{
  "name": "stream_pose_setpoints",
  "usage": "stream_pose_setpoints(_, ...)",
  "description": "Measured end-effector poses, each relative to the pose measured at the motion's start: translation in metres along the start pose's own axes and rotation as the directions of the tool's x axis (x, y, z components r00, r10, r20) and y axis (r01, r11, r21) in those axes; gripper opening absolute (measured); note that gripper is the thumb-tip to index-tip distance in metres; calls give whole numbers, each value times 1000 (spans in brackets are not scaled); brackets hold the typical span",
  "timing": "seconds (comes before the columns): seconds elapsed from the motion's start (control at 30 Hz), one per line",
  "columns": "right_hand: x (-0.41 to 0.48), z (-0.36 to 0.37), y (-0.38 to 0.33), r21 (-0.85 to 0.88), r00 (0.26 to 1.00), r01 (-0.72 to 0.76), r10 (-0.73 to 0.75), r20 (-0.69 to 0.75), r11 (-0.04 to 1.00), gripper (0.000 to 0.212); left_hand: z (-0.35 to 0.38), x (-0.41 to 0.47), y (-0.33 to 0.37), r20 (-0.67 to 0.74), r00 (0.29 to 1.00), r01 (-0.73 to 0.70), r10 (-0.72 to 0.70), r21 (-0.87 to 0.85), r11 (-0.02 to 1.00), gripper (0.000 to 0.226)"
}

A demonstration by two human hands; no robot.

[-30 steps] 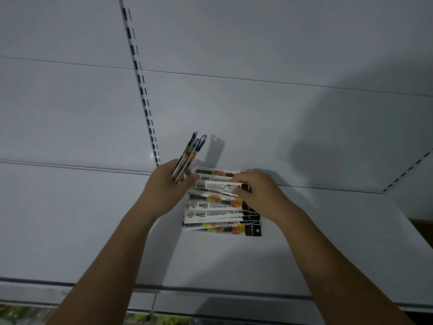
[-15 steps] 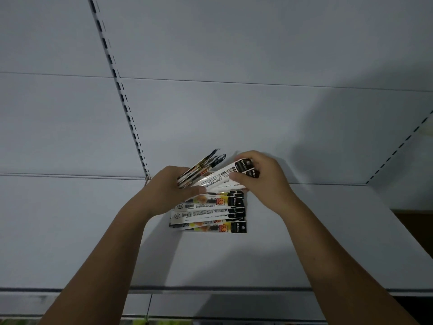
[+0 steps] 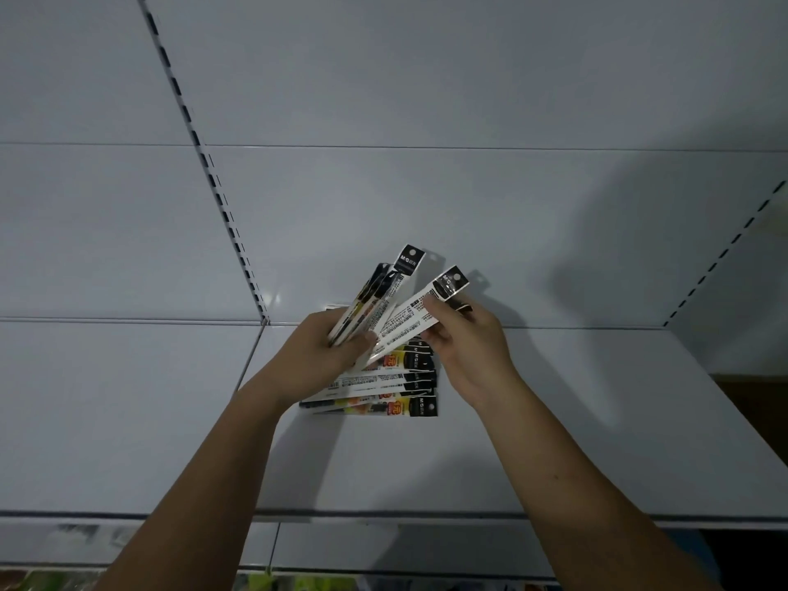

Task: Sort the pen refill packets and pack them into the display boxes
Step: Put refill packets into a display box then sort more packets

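Your right hand (image 3: 469, 347) pinches 1 long, narrow pen refill packet with a white printed back and black header (image 3: 409, 322), thumb and fingers curled near its header end. Its long axis runs from lower left to upper right, header uppermost. The lower end reaches across to just beside the thumb of your left hand (image 3: 315, 356), so the left hand is the nearer one to that end.

Your left hand grips a fanned bundle of matching packets (image 3: 375, 300), fingers curled around their lower ends. The bundle stands steeper than the single packet. Closing that angle looks like the thing to settle if this packet is to join the bundle.

Counts:
- **Right hand:** 1 packet.
- **Left bundle:** at least 3, though the overlapping edges prevent an exact count.
- **Loose pile:** the pile of packets (image 3: 383, 394) lies flat on the white metal shelf (image 3: 554, 420) right below both hands, long axes roughly left to right. About 5 layers show, but I cannot tell exactly.
- **Display boxes:** 0 in view.

Sorting looks well short of done, with packing not yet begun
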State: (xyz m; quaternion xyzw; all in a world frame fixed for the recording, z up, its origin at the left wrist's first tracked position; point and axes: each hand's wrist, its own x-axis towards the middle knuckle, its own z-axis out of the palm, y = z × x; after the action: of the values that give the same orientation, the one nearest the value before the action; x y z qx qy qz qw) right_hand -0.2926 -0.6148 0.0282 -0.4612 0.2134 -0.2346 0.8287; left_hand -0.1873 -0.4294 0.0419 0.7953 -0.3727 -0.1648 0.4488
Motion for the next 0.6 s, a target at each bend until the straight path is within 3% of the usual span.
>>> stream_pose_setpoints(0.07, -2, 6, 4, 67, 999, -34, 35, -12, 997, 13, 6, -2, 2, 11, 999, 35, -34, -22, 999, 15)
stream_pose_setpoints(0.23, -11, 21, 14, 129, 990, -129, 135, -35, 983, 32, 19, -11, 11, 10, 995, 104, -104, -114, 988, 12)
stream_pose_setpoints(0.37, -14, 23, 18, 143, 985, -154, 163, -55, 978, 26, 19, -30, 17, -11, 983, 172, -182, -277, 945, 15)
stream_pose_setpoints(0.6, -28, 44, 27, 200, 956, -288, 292, 10, 937, 30, 5, -78, 13, -134, 956, 210, -260, -301, 930, 19)
